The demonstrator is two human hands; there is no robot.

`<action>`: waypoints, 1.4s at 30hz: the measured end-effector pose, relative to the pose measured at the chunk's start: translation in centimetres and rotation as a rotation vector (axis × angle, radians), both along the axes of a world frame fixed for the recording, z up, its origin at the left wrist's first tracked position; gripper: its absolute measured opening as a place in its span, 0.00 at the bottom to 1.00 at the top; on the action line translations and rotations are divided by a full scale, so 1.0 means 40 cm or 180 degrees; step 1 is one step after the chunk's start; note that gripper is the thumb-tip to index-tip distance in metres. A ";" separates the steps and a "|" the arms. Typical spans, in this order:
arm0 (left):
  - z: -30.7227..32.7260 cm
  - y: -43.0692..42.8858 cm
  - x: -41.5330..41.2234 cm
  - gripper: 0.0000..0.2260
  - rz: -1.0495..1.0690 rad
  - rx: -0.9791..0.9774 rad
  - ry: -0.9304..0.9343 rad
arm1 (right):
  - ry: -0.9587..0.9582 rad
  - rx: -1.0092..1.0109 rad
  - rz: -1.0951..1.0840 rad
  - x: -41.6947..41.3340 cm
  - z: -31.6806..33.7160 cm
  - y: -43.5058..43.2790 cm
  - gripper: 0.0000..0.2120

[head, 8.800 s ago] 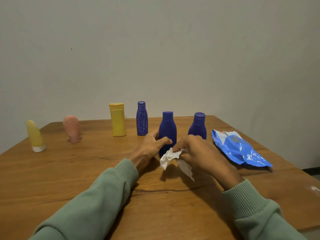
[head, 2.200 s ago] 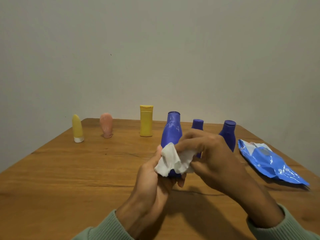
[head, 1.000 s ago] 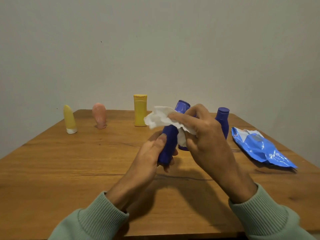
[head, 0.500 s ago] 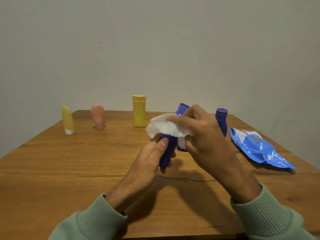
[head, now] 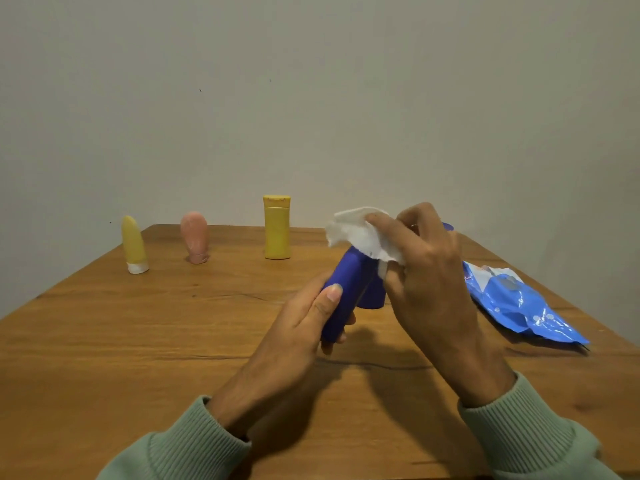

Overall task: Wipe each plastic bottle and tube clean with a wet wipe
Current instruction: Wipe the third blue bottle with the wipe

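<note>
My left hand point(head: 298, 327) grips the lower part of a dark blue bottle point(head: 343, 296), held tilted above the table with its top leaning right. My right hand point(head: 426, 268) presses a crumpled white wet wipe point(head: 363, 233) over the bottle's upper end, which is hidden. Behind the held bottle stands a second blue bottle point(head: 372, 296), mostly covered. A third blue cap point(head: 447, 226) peeks out behind my right hand. Along the far edge stand a yellow bottle point(head: 277, 228), a pink tube point(head: 195, 241) and a yellow tube point(head: 133, 244) on its white cap.
A blue wet wipe pack point(head: 516, 303) lies at the right side of the wooden table point(head: 138, 341), its flap open. A plain wall rises directly behind the table's far edge. Both my sleeves are green.
My right hand has slid the wipe up to the top end of the blue bottle. The left hand keeps its hold on the bottle's lower part.
</note>
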State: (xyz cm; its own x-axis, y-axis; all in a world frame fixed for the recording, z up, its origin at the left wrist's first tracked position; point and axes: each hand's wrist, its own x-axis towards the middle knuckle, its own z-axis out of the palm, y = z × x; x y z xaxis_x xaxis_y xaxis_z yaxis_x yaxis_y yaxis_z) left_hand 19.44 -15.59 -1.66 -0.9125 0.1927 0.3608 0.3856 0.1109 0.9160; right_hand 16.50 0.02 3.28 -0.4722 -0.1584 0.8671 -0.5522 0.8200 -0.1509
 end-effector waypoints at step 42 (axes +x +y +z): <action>0.043 -0.017 0.008 0.20 -0.0838 0.2108 -0.1367 | -0.0877 -0.0427 0.1614 0.003 0.008 0.013 0.22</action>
State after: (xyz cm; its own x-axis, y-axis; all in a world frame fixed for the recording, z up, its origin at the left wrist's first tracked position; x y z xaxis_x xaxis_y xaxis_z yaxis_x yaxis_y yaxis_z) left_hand 19.77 -16.26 0.05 -0.9514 0.2893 0.1052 -0.0744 -0.5476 0.8334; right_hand 16.62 0.53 3.61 -0.5769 -0.3204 0.7513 -0.7958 0.4279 -0.4286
